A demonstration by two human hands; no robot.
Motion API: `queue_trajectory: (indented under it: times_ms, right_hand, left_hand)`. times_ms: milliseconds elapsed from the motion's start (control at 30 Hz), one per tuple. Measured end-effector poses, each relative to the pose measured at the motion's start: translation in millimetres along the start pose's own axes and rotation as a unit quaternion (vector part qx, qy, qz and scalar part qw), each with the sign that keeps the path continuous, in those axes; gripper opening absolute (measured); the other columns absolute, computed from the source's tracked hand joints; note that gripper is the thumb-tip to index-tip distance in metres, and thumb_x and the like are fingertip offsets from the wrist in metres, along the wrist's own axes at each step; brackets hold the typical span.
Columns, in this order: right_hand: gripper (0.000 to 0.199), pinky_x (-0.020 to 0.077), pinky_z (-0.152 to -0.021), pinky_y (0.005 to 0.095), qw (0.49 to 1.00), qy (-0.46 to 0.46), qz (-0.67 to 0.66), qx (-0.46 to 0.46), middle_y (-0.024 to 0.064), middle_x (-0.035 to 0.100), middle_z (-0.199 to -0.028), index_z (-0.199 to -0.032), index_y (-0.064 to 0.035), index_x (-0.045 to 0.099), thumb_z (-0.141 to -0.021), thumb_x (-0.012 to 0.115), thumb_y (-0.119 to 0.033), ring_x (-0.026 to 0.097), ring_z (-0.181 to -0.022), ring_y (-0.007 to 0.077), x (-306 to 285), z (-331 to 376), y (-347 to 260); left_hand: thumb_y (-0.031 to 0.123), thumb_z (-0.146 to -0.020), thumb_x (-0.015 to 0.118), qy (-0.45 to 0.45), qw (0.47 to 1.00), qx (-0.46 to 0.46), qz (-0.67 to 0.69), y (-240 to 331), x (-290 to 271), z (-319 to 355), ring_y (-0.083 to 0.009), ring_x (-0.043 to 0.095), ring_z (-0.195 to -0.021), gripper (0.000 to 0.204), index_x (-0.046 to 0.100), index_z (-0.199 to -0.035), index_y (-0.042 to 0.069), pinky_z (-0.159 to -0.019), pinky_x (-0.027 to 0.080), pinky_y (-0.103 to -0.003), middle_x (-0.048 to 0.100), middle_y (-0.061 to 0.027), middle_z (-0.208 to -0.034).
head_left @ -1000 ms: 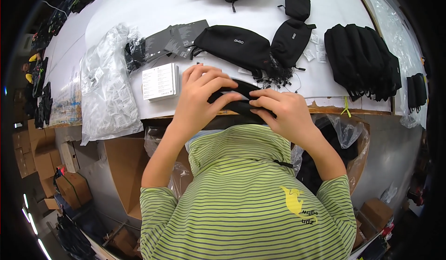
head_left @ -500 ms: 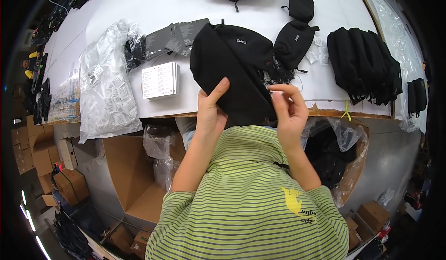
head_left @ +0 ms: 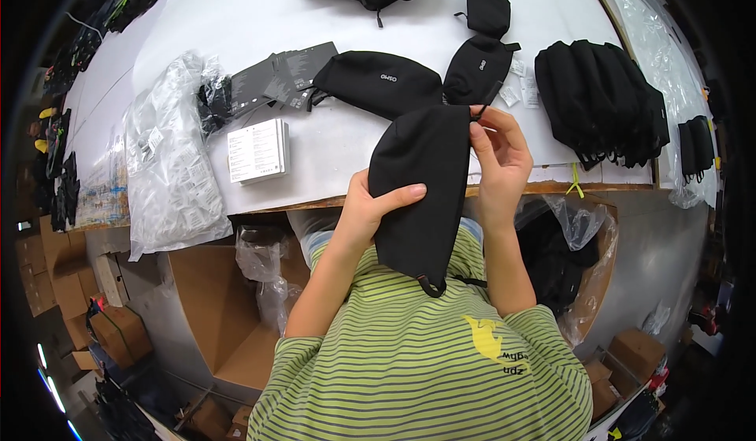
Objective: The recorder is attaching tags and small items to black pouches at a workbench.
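A black fabric pouch (head_left: 421, 189) hangs upright in front of me at the table's edge, a short strap loop at its lower end. My left hand (head_left: 376, 207) clasps its left side, thumb flat on the front and fingers behind. At the upper right corner, my right hand (head_left: 500, 146) pinches a small dark tab or cord; its exact kind is too small to tell. Just beyond lies another black pouch (head_left: 378, 83) with a light print. Two smaller black pouches, a near one (head_left: 476, 69) and a far one (head_left: 488, 6), lie to its right.
Left on the white table (head_left: 260, 39) are dark printed cards (head_left: 295, 67), a stack of white cards (head_left: 256, 150) and a clear bag of small packets (head_left: 173, 165). A row of black pouches (head_left: 598, 102) stands right. Open cartons, including one (head_left: 205, 291), sit below the edge.
The held pouch has come toward me and turned upright, uncovering the printed pouch behind it. My right hand has moved up to its top corner; my left hand still grips its side.
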State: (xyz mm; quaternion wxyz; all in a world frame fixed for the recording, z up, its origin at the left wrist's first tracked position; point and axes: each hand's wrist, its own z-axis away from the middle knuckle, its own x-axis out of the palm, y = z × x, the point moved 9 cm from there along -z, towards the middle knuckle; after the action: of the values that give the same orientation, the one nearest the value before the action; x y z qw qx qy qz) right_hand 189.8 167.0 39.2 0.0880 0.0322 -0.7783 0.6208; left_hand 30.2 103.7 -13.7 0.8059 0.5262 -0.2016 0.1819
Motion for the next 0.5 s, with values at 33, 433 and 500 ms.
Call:
queue_trajectory:
  times_ms: [33, 433, 500]
  right_hand:
    - [0.013, 0.0447, -0.075, 0.0233, 0.996, 0.013, 0.061, -0.063, 0.0031, 0.061, -0.094, -0.095, 0.0006, 0.062, -0.083, 0.067, -0.003, 0.055, -0.080, 0.0096, -5, 0, -8]
    - [0.014, 0.0419, -0.074, 0.0256, 0.963, -0.263, 0.051, 0.016, 0.0047, 0.059, -0.084, -0.081, -0.0010, 0.063, -0.071, 0.073, -0.002, 0.053, -0.080, 0.0148, 49, 54, -23]
    - [0.014, 0.0411, -0.076, 0.0264, 0.954, -0.294, 0.029, 0.049, 0.0062, 0.057, -0.086, -0.081, -0.0006, 0.063, -0.071, 0.073, -0.002, 0.053, -0.082, 0.0156, 56, 60, -21]
  left_hand:
    - [0.007, -0.074, 0.075, 0.000, 1.000, 0.001, 0.001, 1, 1, 0, -0.0141, 0.065, -0.076, 0.031, 0.062, -0.099, -0.007, -0.070, 0.054, -0.026, 0.067, -0.0104, -0.089]
    - [0.010, -0.082, 0.064, 0.092, 0.979, 0.033, 0.180, 26, -47, -19, -0.0178, 0.067, -0.074, 0.025, 0.061, -0.104, -0.002, -0.067, 0.056, -0.027, 0.068, -0.0100, -0.090]
    - [0.013, -0.089, 0.056, 0.080, 0.972, 0.051, 0.217, 28, -55, -19, -0.0221, 0.068, -0.076, 0.023, 0.063, -0.102, -0.004, -0.070, 0.058, -0.031, 0.069, -0.0144, -0.092]
